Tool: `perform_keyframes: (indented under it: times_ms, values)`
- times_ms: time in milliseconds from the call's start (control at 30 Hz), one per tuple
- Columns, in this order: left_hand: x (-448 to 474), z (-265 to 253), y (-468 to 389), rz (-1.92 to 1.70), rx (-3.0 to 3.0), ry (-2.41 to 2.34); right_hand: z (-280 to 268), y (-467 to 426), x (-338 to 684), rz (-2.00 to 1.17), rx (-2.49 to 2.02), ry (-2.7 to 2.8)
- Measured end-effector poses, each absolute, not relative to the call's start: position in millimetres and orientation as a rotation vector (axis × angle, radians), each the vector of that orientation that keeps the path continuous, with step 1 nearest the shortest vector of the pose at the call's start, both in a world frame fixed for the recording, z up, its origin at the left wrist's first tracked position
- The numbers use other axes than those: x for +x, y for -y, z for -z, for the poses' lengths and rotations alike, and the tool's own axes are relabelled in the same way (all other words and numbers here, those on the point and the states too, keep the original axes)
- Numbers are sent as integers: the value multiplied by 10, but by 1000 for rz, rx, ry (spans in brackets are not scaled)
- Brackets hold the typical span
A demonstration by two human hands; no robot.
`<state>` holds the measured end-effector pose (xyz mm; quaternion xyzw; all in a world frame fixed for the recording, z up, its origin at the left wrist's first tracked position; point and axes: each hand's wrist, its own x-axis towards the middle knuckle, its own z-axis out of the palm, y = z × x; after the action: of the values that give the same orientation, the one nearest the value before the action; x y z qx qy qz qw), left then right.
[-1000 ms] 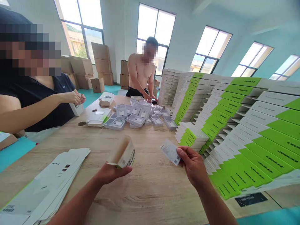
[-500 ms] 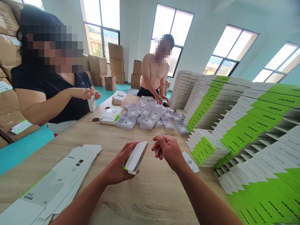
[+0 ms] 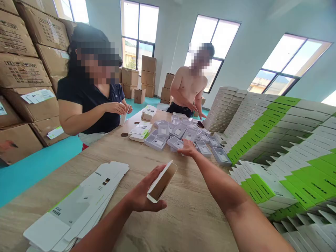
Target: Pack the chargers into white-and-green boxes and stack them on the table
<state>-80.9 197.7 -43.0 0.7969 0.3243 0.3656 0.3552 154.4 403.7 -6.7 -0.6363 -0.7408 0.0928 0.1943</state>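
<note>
My left hand (image 3: 147,190) is closed around a small white carton (image 3: 163,182), held tilted above the table. The carton's open end faces me and shows a brown inside. Farther forward, my right hand (image 3: 188,147) is at the near edge of a pile of clear plastic trays. Its thumb and fingers close on the end of one plastic tray (image 3: 174,143) that holds a small white piece. Other trays (image 3: 190,134) lie heaped beyond and beside that hand.
Flat unfolded cartons (image 3: 78,203) lie on the left of the wooden table (image 3: 126,224). Tall stacks of white and green boxes (image 3: 270,119) line the right side. Two people work across the table; one person's hand (image 3: 117,108) holds a white carton. More cartons (image 3: 140,130) lie near the trays.
My right hand has moved forward from beside the carton to the tray pile. The left hand has turned the carton so its open end shows. The view has swung left.
</note>
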Motion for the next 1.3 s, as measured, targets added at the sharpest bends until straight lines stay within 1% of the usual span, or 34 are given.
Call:
perform_keyframes:
  times_ms: [100,167,300,367,433,533,600,700,767,900,1033,1200,1300]
  values:
    - [-772,350,-1915,-1056,2047,-832,128,-3548,1689,-226,-1720,2112]
    - [-753,315,-1893,-1046,2077,-820,233,-3036,1864,-231,-1724,2109]
    - [-737,269,-1883,-1031,2155,-786,515,-1899,2209,-222,-1879,1964]
    - [-746,239,-1871,-1005,2204,-760,575,-1460,2308,-283,-1878,1916]
    - [-768,193,-1843,-951,2246,-744,528,-1198,2368,-385,-1818,1983]
    - [-807,99,-1790,-818,2291,-713,340,-1174,2446,-510,-1667,2313]
    - [-821,39,-1762,-730,2300,-685,244,-1352,2493,-610,-1592,2525]
    - [-813,-11,-1747,-637,2280,-667,235,-1729,2486,-763,-1495,2704]
    - [-797,-18,-1748,-596,2271,-656,284,-1941,2409,-771,-1360,2791]
    - [-781,-25,-1741,-545,2292,-618,322,-2049,2221,-633,-1199,2851]
    - [-793,-54,-1715,-513,2292,-641,156,-1679,2286,-626,-1280,2788]
    - [-725,-67,-1697,-406,2322,-702,-343,-926,2615,-800,-1316,2527]
    - [-617,-71,-1677,-359,2374,-738,-619,-641,2713,-721,-1421,2421]
